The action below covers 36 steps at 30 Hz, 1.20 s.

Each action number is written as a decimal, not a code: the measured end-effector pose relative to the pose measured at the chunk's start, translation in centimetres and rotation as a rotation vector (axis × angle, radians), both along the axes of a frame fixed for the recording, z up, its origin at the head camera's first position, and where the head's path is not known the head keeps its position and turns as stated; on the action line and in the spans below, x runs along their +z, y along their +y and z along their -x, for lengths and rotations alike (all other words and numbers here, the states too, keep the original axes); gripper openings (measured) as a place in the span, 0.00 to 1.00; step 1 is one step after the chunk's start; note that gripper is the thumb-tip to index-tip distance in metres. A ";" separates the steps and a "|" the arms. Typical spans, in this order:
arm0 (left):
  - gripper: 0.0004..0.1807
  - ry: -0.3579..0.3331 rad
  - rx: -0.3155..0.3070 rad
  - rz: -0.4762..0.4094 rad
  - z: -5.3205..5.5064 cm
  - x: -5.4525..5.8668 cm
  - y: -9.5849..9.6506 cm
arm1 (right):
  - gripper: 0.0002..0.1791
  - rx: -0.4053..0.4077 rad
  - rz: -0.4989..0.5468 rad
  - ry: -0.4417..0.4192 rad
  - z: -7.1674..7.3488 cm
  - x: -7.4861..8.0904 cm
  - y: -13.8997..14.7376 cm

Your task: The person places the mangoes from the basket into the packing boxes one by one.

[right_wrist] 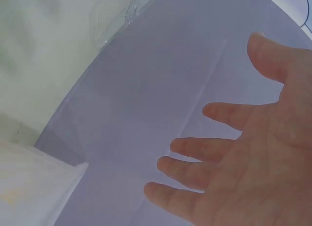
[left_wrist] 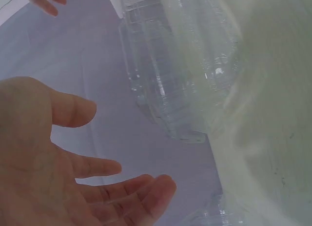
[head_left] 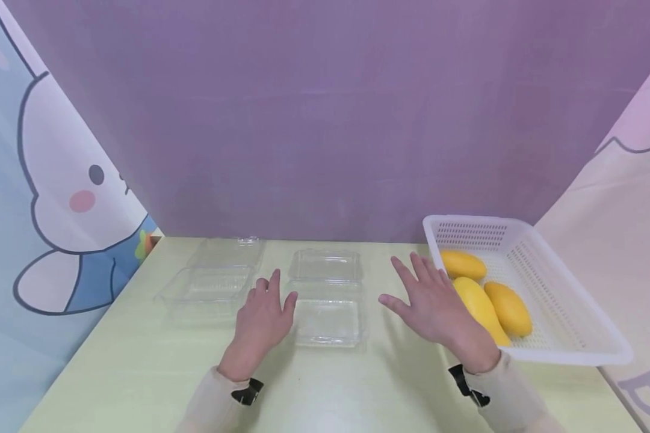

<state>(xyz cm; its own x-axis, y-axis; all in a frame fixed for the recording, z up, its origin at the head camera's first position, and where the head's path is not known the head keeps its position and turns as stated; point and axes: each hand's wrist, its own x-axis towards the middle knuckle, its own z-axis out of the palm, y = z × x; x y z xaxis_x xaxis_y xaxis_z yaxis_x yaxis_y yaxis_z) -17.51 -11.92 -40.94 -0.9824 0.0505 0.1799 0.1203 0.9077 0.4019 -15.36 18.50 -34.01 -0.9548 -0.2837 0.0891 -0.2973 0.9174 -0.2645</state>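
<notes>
In the head view my left hand [head_left: 265, 322] hovers over the table, fingers loosely spread and nothing in them. It is between two clear plastic clamshell boxes: one with its lid up [head_left: 211, 282] on the left, the other lying opened [head_left: 327, 322] in the middle. My right hand [head_left: 436, 304], fingers fanned out and bare, is beside the left wall of a white plastic basket [head_left: 569, 282]. Inside the basket lie three yellow mangoes, a rear one [head_left: 463, 264], a long front one [head_left: 479, 307] and a right one [head_left: 509, 308]. The right forearm overlaps the front mango.
A pale yellow-green table [head_left: 325, 391] carries everything. Behind it rises a purple panel [head_left: 325, 120]. Cartoon-printed cloth [head_left: 81, 180] hangs at the left, with more at the right. The basket's right corner reaches the table's right edge.
</notes>
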 end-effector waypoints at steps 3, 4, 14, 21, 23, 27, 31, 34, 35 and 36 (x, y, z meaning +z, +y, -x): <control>0.37 -0.030 0.012 -0.009 0.3 -0.2 -0.1 | 0.44 0.001 -0.002 0.020 0.4 0.3 0.4; 0.36 -0.038 0.017 -0.012 0.3 -0.3 -0.2 | 0.43 0.002 -0.001 0.028 0.5 0.4 0.5; 0.34 -0.060 0.032 -0.090 1.0 -1.1 -0.5 | 0.40 -0.020 0.000 0.079 1.2 1.0 2.3; 0.32 -0.098 0.025 -0.156 1.4 -1.7 -0.5 | 0.40 -0.054 -0.013 0.072 1.4 1.4 3.9; 0.31 -0.113 0.012 -0.184 1.4 -1.7 -0.5 | 0.39 -0.064 -0.019 0.072 1.4 1.5 4.4; 0.29 -0.145 -0.009 -0.236 1.5 -1.9 -0.6 | 0.38 -0.076 -0.030 0.074 1.6 1.7 5.2; 0.29 -0.176 -0.021 -0.267 1.6 -2.2 -0.8 | 0.37 -0.081 -0.023 0.075 2.0 1.7 6.1; 0.29 -0.197 -0.028 -0.284 1.7 -2.4 -0.9 | 0.37 -0.094 -0.020 0.056 2.4 1.6 6.9; 0.29 -0.202 -0.028 -0.290 1.7 -2.4 -0.9 | 0.37 -0.099 -0.018 0.045 2.5 1.5 7.1; 0.29 -0.205 -0.028 -0.295 1.7 -2.5 -0.9 | 0.37 -0.106 -0.020 0.034 2.6 1.5 7.4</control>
